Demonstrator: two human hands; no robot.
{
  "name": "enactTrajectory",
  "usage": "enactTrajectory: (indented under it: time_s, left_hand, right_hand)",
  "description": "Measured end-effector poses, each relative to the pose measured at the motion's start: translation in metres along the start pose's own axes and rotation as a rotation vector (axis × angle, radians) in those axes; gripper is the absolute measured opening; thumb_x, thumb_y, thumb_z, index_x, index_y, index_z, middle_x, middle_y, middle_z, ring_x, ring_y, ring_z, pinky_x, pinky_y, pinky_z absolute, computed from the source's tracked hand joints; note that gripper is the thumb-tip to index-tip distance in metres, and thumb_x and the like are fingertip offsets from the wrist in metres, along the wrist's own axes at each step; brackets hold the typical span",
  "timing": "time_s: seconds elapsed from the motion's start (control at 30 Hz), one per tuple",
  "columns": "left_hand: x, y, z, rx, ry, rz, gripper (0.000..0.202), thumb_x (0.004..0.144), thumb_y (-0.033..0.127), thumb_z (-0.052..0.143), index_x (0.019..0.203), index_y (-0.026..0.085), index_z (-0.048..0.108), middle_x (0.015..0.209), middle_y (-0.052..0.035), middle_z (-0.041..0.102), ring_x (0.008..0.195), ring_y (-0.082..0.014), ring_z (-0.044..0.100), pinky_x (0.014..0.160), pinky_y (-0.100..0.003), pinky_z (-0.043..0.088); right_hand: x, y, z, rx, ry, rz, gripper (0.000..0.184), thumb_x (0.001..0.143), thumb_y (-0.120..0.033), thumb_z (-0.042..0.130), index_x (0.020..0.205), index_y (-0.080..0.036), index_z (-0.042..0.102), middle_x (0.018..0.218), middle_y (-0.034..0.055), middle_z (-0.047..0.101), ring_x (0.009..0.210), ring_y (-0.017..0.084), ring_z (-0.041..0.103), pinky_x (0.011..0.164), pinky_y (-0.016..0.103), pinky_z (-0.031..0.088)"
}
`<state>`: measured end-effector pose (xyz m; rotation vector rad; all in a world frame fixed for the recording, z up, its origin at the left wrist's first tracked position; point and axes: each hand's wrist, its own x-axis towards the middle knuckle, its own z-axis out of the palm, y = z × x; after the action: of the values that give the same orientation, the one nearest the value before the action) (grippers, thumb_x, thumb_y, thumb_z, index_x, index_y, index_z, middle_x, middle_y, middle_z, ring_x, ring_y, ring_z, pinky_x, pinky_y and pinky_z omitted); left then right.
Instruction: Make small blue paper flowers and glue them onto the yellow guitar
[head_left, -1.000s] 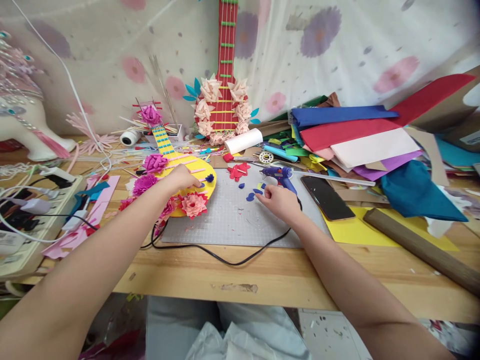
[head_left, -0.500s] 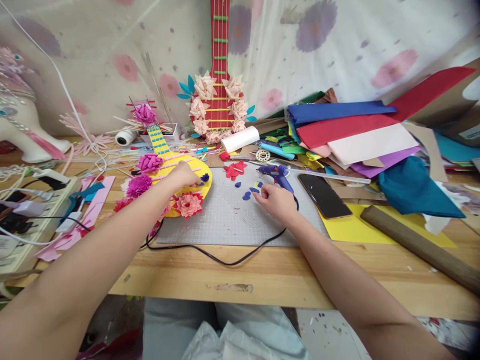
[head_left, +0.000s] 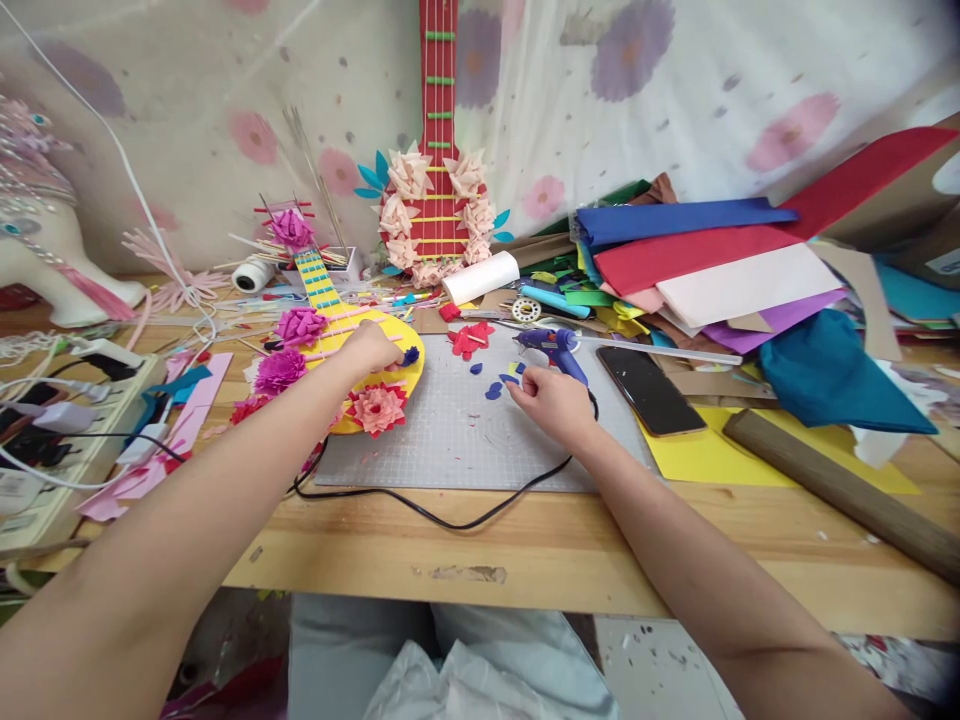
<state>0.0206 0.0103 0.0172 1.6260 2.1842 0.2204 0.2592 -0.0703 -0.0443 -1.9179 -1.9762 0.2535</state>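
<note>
A yellow paper guitar (head_left: 409, 378) with magenta and pink paper flowers lies at the left edge of a grey cutting mat (head_left: 465, 440). My left hand (head_left: 370, 347) rests on the guitar's body, its fingers curled right next to a small dark blue paper piece (head_left: 409, 355). My right hand (head_left: 551, 402) sits on the mat beside several small blue paper petals (head_left: 495, 390), its fingertips pinched together at them. A blue glue gun (head_left: 553, 348) lies just behind that hand, with its black cord looping across the mat's front.
A red paper guitar (head_left: 435, 180) with pale flowers leans on the curtain behind. Stacked coloured paper sheets (head_left: 712, 270) and a phone (head_left: 649, 390) fill the right. A brown roll (head_left: 832, 490) lies front right. A power strip (head_left: 67, 430) with cables sits at left.
My left hand has shifted slightly right along the yellow guitar toward the dark blue piece. My right hand stays at the blue petals, barely moved.
</note>
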Motion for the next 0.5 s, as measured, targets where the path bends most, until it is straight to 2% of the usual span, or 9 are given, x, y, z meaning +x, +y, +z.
enactTrajectory:
  time_s: [0.13, 0.3, 0.33, 0.4, 0.5]
  left_hand:
    - [-0.004, 0.001, -0.002, -0.106, -0.012, 0.011, 0.02, 0.055, 0.016, 0.069, 0.044, 0.017, 0.053, 0.043, -0.0054, 0.058, 0.042, -0.015, 0.049, 0.043, -0.024, 0.035]
    - [-0.01, 0.001, -0.006, -0.22, -0.141, -0.035, 0.006, 0.064, 0.018, 0.061, 0.066, 0.013, 0.061, 0.055, -0.0054, 0.062, 0.043, -0.0114, 0.047, 0.043, -0.023, 0.034]
    - [-0.011, 0.0, -0.006, -0.246, -0.159, -0.04, 0.012, 0.064, 0.018, 0.062, 0.074, 0.013, 0.062, 0.057, -0.0054, 0.063, 0.044, -0.0119, 0.049, 0.044, -0.023, 0.035]
    - [-0.011, -0.004, -0.006, -0.241, -0.167, -0.035, 0.038, 0.06, 0.018, 0.066, 0.097, 0.012, 0.058, 0.064, -0.0053, 0.065, 0.051, -0.0147, 0.055, 0.047, -0.024, 0.039]
    - [-0.011, -0.01, -0.005, -0.095, -0.069, -0.008, 0.075, 0.052, 0.019, 0.073, 0.121, 0.014, 0.043, 0.08, -0.0073, 0.067, 0.067, -0.0213, 0.063, 0.054, -0.027, 0.044]
  right_hand:
    - [0.0, 0.002, 0.0, 0.0, 0.034, -0.012, 0.03, 0.082, -0.04, 0.048, 0.058, -0.02, 0.046, 0.057, 0.0008, 0.054, 0.056, 0.014, 0.047, 0.052, 0.027, 0.021]
    - [0.001, 0.004, 0.0, 0.009, 0.051, -0.007, 0.032, 0.082, -0.04, 0.05, 0.057, -0.02, 0.044, 0.053, -0.0004, 0.051, 0.053, 0.013, 0.044, 0.052, 0.026, 0.021]
    - [0.001, 0.005, 0.001, 0.011, 0.05, -0.003, 0.033, 0.082, -0.04, 0.05, 0.057, -0.02, 0.043, 0.053, -0.0006, 0.05, 0.053, 0.012, 0.043, 0.051, 0.026, 0.02]
    - [0.001, 0.005, 0.001, 0.013, 0.05, 0.001, 0.033, 0.082, -0.041, 0.05, 0.057, -0.02, 0.043, 0.053, -0.0007, 0.05, 0.053, 0.012, 0.042, 0.051, 0.026, 0.02]
    - [0.002, 0.005, 0.002, 0.015, 0.05, 0.0, 0.033, 0.082, -0.041, 0.05, 0.058, -0.02, 0.043, 0.054, -0.0007, 0.051, 0.054, 0.012, 0.043, 0.052, 0.026, 0.02]
